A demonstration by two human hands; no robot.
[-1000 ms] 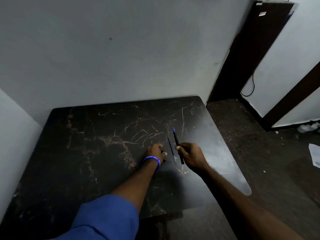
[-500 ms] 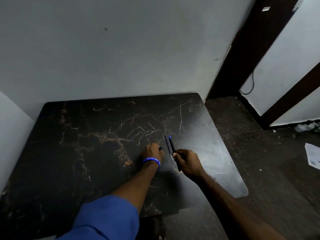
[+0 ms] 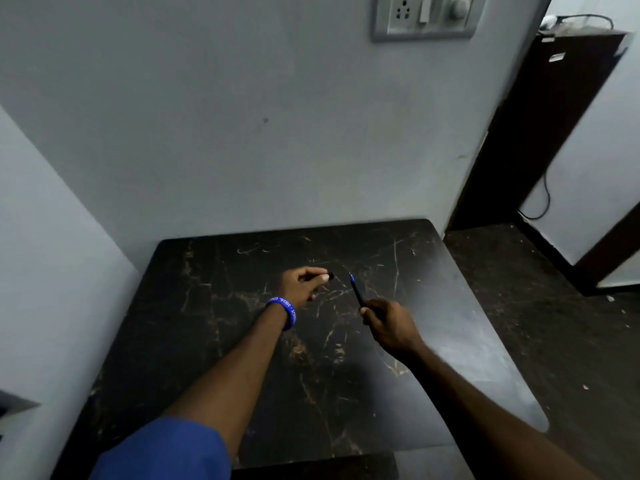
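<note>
- table (image 3: 467,341): dark, scratched; both hands are above it.
- r hand (image 3: 389,323): fingers curled round the pen's lower end, gripping it.
- l hand (image 3: 301,282): pinches a small dark bit at the fingertips.
- pen (image 3: 356,289): black w/ blue tip, off the table, pointing toward the bit w/ a gap between.
- bit (image 3: 330,275): prob a cap, too small to be sure.
- progress: both parts look picked up; joining them seems left.

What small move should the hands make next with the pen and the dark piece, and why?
Probably bring the left hand toward the right hand, so the small dark piece meets the blue end of the pen: left fingers pinch the piece, and the pen's end is near it but apart.
</note>
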